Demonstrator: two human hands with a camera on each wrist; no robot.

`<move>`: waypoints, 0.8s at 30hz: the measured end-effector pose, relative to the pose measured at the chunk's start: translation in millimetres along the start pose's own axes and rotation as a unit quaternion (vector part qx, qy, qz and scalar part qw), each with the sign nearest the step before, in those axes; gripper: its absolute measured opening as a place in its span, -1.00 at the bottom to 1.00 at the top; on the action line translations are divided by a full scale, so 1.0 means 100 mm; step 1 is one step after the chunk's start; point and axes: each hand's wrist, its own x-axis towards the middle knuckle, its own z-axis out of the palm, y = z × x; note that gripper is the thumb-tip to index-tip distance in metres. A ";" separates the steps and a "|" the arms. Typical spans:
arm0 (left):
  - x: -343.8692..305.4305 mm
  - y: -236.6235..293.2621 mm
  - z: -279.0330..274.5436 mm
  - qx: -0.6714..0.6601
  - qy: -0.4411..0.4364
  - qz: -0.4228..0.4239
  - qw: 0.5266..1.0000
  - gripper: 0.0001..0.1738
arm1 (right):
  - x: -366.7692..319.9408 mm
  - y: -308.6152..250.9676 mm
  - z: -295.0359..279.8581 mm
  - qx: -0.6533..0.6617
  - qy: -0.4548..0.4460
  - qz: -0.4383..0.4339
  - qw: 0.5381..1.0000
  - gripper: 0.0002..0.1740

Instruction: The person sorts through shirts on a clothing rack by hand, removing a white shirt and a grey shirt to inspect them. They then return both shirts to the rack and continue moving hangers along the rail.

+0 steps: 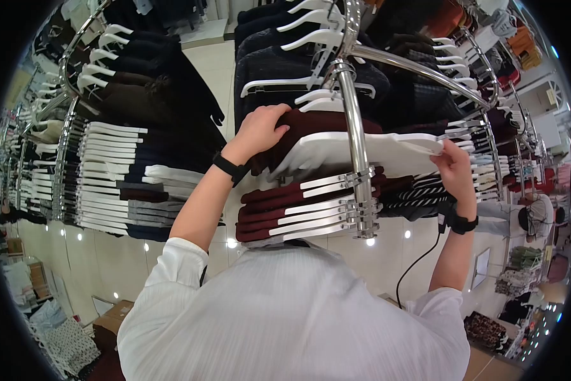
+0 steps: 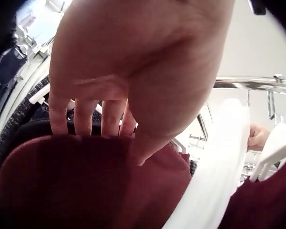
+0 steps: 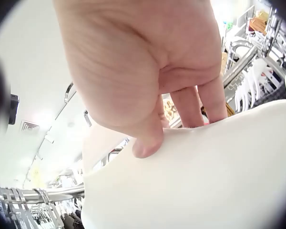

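Thumb in front and fingers behind, my left hand (image 1: 260,132) grips the shoulder of a maroon garment (image 2: 86,181) that hangs on the rack. My right hand (image 1: 455,170) pinches the upper edge of a white garment (image 1: 387,152) between thumb and fingers. In the right wrist view the white cloth (image 3: 195,167) spreads below that hand. The white garment hangs in front of the maroon one, on the chrome rail (image 1: 355,114). Nearer my body hang several more maroon garments (image 1: 260,213) on white hangers (image 1: 317,216).
Dark garments (image 1: 260,70) on white hangers fill the far side of the same rack. A second rack (image 1: 69,120) with dark and white clothes stands to the left. More clothes hang at the right, where another person (image 1: 533,216) is in view. Tiled floor (image 1: 203,70) shows between the racks.
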 end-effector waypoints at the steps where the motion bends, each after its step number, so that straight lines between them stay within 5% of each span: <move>1: 0.03 0.01 0.04 -0.002 -0.004 0.004 1.000 -0.61 | -0.06 0.07 -0.09 -0.002 0.014 -0.001 1.000 -0.79; 6: 0.09 -0.06 0.24 -0.077 -0.005 -0.002 0.997 -0.64 | -0.27 0.16 -0.48 -0.026 0.045 0.031 0.998 -0.83; 14: 0.11 -0.15 0.15 -0.095 -0.017 0.011 0.995 -0.63 | -0.87 0.11 -1.60 -0.032 0.141 0.071 0.987 -0.57; 18: 0.15 -0.23 -0.08 -0.104 -0.089 0.003 0.991 -0.59 | -1.19 -0.09 -2.34 -0.035 0.201 0.136 0.970 -0.50; 21: 0.21 -0.20 -0.31 -0.089 -0.164 0.010 0.982 -0.61 | -1.30 -0.27 -2.69 -0.120 0.255 0.122 0.952 -0.48; 23: 0.22 -0.10 -0.43 -0.091 -0.187 0.018 0.978 -0.64 | -1.29 -0.54 -2.70 -0.279 0.289 0.173 0.899 -0.44; 24: 0.23 -0.03 -0.48 -0.085 -0.214 0.008 0.973 -0.64 | -1.33 -0.43 -2.83 -0.193 0.320 0.189 0.908 -0.56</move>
